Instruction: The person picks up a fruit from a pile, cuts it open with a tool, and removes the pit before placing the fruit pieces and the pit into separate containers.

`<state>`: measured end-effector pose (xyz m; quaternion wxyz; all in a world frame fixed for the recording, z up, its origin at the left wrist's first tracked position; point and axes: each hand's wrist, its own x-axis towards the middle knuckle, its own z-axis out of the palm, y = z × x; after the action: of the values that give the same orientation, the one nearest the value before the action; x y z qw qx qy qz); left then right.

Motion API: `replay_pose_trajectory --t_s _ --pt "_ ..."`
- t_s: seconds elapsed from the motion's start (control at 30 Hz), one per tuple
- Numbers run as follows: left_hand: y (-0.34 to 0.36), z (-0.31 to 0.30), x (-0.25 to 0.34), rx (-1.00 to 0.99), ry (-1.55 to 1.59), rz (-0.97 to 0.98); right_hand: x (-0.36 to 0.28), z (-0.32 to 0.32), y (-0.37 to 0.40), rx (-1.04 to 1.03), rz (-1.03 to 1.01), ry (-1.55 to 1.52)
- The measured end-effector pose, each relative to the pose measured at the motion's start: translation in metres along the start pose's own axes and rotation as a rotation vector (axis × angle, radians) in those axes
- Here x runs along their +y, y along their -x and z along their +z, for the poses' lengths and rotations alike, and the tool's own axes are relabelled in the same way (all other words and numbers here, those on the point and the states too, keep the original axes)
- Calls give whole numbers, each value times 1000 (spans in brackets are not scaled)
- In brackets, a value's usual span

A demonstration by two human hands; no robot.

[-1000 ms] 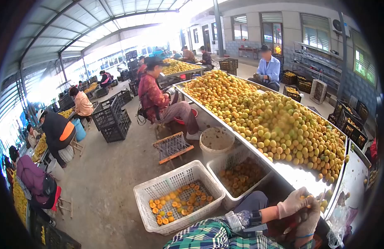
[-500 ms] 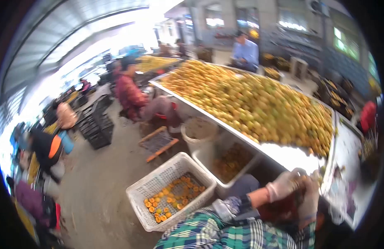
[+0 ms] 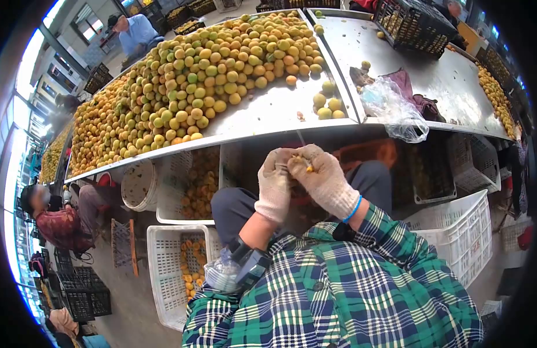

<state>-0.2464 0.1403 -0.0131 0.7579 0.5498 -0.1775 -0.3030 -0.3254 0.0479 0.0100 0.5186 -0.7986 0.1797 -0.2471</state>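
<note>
My left hand [image 3: 274, 184] and my right hand [image 3: 328, 182], both in pale knitted work gloves, meet above my lap with bent fingers. Between the fingertips shows a small yellow-orange piece of apricot [image 3: 309, 169]; the gloves hide most of it. Just beyond the hands is the front edge of a metal table [image 3: 268, 119], heaped with whole apricots [image 3: 222, 69]. By my left knee stands a white perforated crate [image 3: 159, 272] holding apricot halves [image 3: 192, 264].
A clear plastic bag [image 3: 393, 107] hangs over the table edge. White crates [image 3: 460, 232] stand at my right; a pail [image 3: 139, 184] and a wooden-framed stool [image 3: 124, 246] are at left. A black crate [image 3: 413, 26] sits on the table. One person [image 3: 62, 223] sits at left, another [image 3: 135, 35] across.
The view has swung right and down toward the table, bringing my hands from the lower right to the middle. They are still together at the fingertips.
</note>
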Motion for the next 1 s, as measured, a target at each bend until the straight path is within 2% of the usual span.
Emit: replay_pose_trajectory --t_s 0.03,0.1,0.17,0.23,0.3,0.37,0.4,0.43,0.5,0.53,0.6,0.7,0.77,0.83,0.9,0.93,0.97,1.0 --pt "-2 -1 -4 31 34 -29 -1 0 -1 -9 11 -3" --pt "-7 -3 -9 36 35 -62 1 0 -4 -8 -35 198" --pt "-16 -5 -13 65 -72 27 2 -3 -11 -10 -13 191" --pt "-29 -9 -13 133 -82 15 13 -6 -16 -1 -32 84" --pt "-40 -15 -13 145 -24 75 16 -14 -17 -10 91 -172" --pt "-33 -6 20 175 -51 -128 -3 -27 -14 108 353 -473" --pt "-35 -7 10 189 -46 -107 15 -21 -12 149 207 -462" --pt "-47 -7 20 216 -185 -252 8 -42 -17 147 420 -575" --pt "-59 -13 2 149 -350 -197 15 -42 -17 257 381 -631" --pt "-63 -14 -6 142 -351 -202 14 -45 -15 265 385 -630" --pt "-68 -13 -16 96 -614 -93 8 -51 -11 221 435 -611" --pt "-71 -20 -13 190 -555 -120 10 -51 -9 205 445 -608" --pt "-62 -23 -7 139 -482 -165 16 -47 -9 161 466 -597" --pt "-51 -21 1 -128 -198 -303 14 -41 -10 93 476 -591" --pt "-30 -7 8 -208 7 -431 6 -35 -6 -104 442 -496" --pt "-23 -11 -1 -261 46 -357 16 -17 -7 -74 203 -560" --pt "-19 -21 -9 -310 80 -279 20 -14 -7 -117 240 -545" --pt "-14 -31 -7 -321 -26 -216 18 -11 -6 -156 269 -556"
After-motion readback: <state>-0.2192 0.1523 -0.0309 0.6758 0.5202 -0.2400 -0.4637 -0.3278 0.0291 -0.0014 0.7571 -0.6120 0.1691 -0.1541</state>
